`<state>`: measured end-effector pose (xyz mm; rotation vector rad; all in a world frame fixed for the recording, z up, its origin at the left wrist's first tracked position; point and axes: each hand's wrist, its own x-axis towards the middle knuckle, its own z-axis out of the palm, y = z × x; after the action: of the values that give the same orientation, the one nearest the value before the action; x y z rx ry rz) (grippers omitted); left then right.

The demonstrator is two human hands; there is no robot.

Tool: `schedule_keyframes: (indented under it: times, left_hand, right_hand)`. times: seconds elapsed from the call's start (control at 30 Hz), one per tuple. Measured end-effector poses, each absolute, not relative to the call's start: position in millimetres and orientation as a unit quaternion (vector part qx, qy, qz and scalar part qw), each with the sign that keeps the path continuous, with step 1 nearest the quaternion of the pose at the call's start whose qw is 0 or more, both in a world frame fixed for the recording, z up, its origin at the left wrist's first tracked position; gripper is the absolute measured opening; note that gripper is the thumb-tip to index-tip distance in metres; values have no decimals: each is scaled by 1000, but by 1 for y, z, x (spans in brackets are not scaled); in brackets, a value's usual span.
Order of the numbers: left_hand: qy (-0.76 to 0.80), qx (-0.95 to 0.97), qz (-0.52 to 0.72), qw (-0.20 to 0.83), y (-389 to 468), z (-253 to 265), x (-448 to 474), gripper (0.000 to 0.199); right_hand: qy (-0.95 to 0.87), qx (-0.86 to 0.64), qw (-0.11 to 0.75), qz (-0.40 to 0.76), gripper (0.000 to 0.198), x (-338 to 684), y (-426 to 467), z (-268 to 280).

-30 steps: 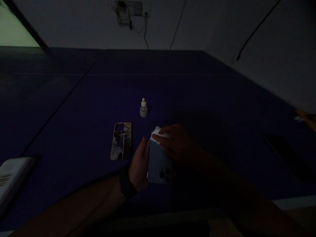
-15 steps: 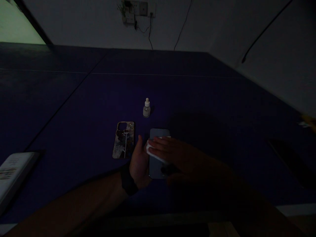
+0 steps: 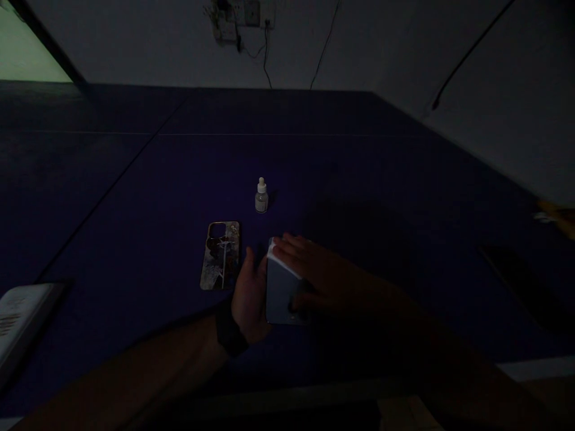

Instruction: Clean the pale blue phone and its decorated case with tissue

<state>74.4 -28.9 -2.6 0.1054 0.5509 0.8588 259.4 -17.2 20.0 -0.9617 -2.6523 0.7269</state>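
A smartphone (image 3: 279, 296) with its back upward rests in my left hand (image 3: 250, 299), whose thumb points up along the phone's left edge. The fingers of that hand are mostly hidden beneath it. My right hand (image 3: 309, 266) lies over the phone's far end, pressing a white cloth (image 3: 281, 258) flat against its surface. The camera bump is at the near end, partly covered by shadow and the right hand. Just left of my left hand lies a patterned phone case (image 3: 221, 256). Beyond the phone a small dropper bottle (image 3: 261, 197) stands upright.
A white box (image 3: 22, 317) sits at the left edge of the dark blue table (image 3: 251, 155). On the right is a dark flat object (image 3: 516, 281), with something yellow (image 3: 561, 218) farther back. Wall sockets (image 3: 245, 13) with cables are behind the table.
My right hand has slid the cloth away from me, to the phone's far end. More of the phone's middle shows. The whole view has shifted slightly, with things appearing farther left.
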Motion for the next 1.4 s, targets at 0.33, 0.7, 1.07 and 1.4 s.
schedule_keyframes:
  times: [0.33, 0.7, 1.07, 1.4]
  left_hand:
    - [275, 25, 460, 844, -27, -1, 74, 60]
    - [267, 31, 470, 841, -26, -2, 75, 57]
    - [273, 46, 459, 844, -26, 0, 74, 58]
    - [259, 47, 456, 850, -25, -3, 74, 58]
  right_hand:
    - [-917, -278, 70, 278, 68, 280, -29, 36]
    - [-924, -258, 61, 276, 76, 281, -29, 43]
    - [-929, -235, 8, 285, 57, 277, -28, 47]
    - [-920, -264, -8, 290, 47, 277, -28, 50]
